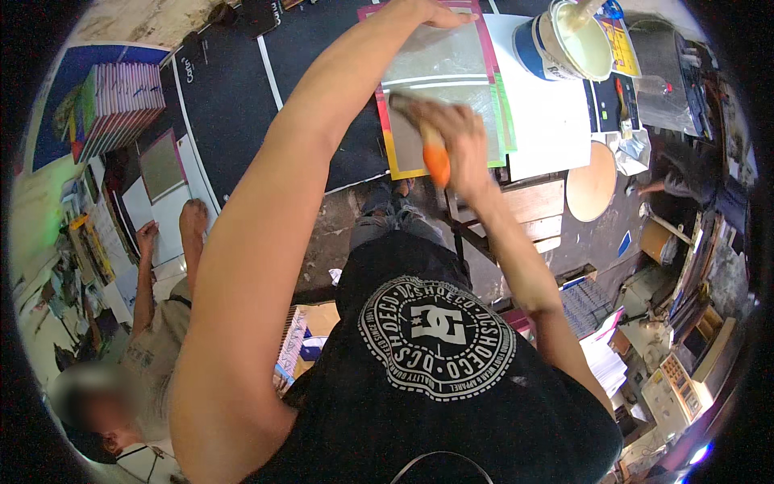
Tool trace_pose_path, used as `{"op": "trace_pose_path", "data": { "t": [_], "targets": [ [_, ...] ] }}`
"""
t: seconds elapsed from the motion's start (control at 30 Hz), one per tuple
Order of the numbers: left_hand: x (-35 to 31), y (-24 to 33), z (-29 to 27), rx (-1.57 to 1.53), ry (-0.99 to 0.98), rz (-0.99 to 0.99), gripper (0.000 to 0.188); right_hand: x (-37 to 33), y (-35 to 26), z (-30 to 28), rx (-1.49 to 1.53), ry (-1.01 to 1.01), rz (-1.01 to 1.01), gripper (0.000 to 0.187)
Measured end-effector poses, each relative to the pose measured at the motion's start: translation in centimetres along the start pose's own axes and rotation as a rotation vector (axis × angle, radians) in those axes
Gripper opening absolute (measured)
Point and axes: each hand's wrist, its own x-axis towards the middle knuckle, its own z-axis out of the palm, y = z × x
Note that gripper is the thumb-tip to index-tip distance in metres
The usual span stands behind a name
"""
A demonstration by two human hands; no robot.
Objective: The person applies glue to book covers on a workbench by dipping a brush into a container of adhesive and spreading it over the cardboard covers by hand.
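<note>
My right hand (459, 141) is closed round a brush with an orange-ended handle (436, 163). Its dark head lies over grey boards (435, 60) edged in magenta, yellow, red and green, which look like book covers. Their surface has a wet, streaky shine. At the far edge of these boards, my left hand (435, 13) rests with its fingers stretched out, partly cut off by the top of the picture. To the right, a blue and white bucket (542, 50) holds a pale cream substance, with a stick or handle standing in it.
A white sheet (544, 133) lies under the bucket, on a black-covered table (322, 48). Another brush (622, 105) lies at the right, near a round wooden stool top (591, 182). On the left stands a book stack (121, 109); a co-worker's hand (147, 235) touches white sheets below it.
</note>
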Motion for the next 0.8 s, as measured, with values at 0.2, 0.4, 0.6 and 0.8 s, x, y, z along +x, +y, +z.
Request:
{"op": "trace_pose_path", "data": {
  "t": [0.2,0.4,0.6,0.8],
  "targets": [
    [0.5,-0.3,0.6,-0.029,-0.011,-0.020,0.086,-5.3,-3.1,6.7,0.096,-0.223,-0.080,0.050],
    [-1.3,0.3,-0.1,-0.106,-0.015,-0.078,0.086,-4.3,-0.8,-0.9,0.056,-0.153,-0.004,0.038],
    [-3.6,1.8,-0.9,-0.088,0.013,-0.142,0.085,-10.2,-2.8,0.0,-0.138,-0.474,-0.204,0.044],
    [-3.8,2.2,-0.2,-0.122,-0.036,-0.140,0.086,-7.9,-2.5,-0.8,-0.121,-0.260,-0.046,0.044]
  ]
}}
